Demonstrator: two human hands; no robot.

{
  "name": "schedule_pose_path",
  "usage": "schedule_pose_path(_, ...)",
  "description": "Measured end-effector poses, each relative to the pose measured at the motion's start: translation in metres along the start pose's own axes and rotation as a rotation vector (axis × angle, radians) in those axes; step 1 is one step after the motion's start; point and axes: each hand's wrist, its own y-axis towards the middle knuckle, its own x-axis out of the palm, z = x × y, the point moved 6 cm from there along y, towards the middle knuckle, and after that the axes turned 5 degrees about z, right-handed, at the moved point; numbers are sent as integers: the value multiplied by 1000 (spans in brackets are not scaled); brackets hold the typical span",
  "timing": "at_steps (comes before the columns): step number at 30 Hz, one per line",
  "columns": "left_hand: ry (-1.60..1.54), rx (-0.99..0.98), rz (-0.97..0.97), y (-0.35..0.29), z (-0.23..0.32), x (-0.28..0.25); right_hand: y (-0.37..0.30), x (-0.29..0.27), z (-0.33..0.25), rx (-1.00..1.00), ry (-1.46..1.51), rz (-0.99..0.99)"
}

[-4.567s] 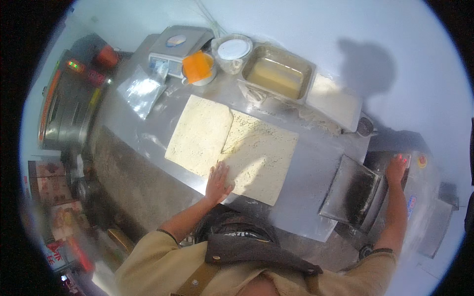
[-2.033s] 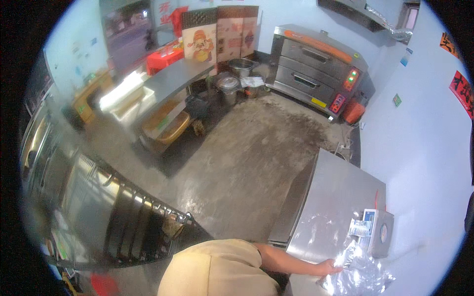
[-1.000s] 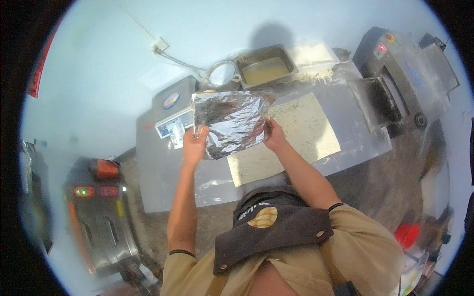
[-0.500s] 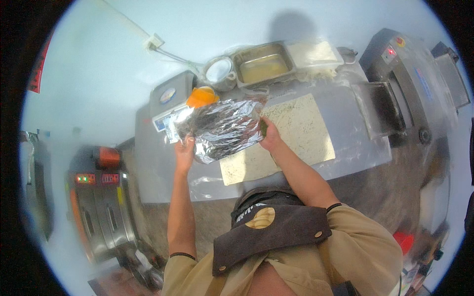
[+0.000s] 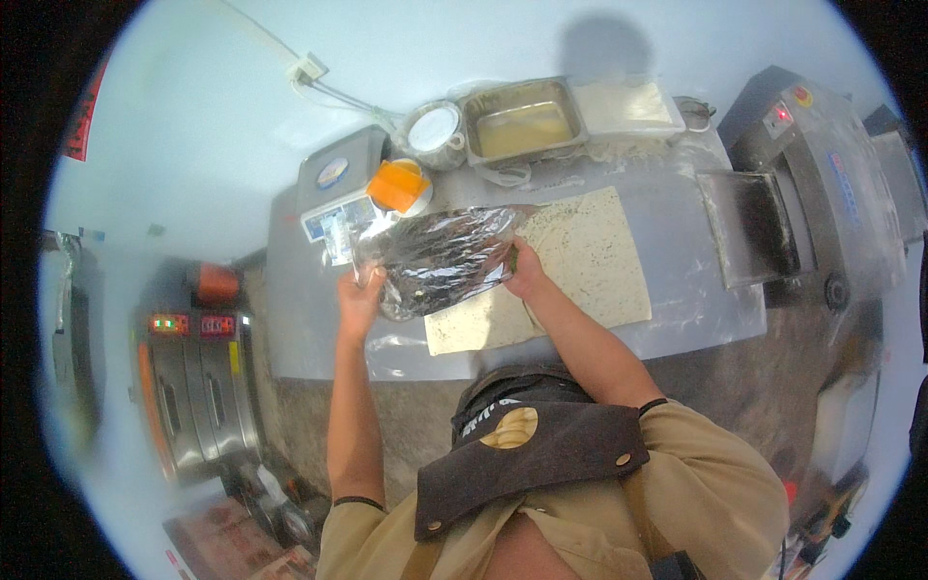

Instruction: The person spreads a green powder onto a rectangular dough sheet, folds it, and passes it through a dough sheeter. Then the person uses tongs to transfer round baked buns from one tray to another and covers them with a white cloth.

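A shiny, crinkled plastic bag with something dark inside is stretched between my hands above the table. My left hand is closed on its left end, thumb on top. At the other end my right hand grips the bag; a bit of green shows by its fingers. Beneath and to the right lies a flat, pale sheet of dough with dark specks, its left part hidden by the bag. What exactly fills the bag I cannot make out.
Behind stand a scale, an orange scraper, a pot, a metal tray of yellowish liquid and a tub of white powder. A large machine borders the right. The grey table has floury marks.
My view has shifted slightly. The bag remains in both hands, tilted a little differently, with less glare and more of its dark contents showing.
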Motion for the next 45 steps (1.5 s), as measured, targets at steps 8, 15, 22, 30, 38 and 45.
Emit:
schedule_pose_path(8,1,-50,82,-6,-13,-8,-3,-6,4,-34,-6,60)
schedule_pose_path(15,-18,-76,157,-17,-7,-8,-17,4,-2,8,-123,43)
schedule_pose_path(22,-53,-133,140,-26,-28,-20,-14,5,15,33,-154,42)
schedule_pose_path(30,-84,-220,117,-19,-71,-39,-11,11,42,103,-179,45)
schedule_pose_path(38,-68,-119,23,10,-42,-64,16,11,87,7,-245,44)
schedule_pose_path(45,-182,-151,-68,47,-74,-98,51,5,114,-137,-84,54)
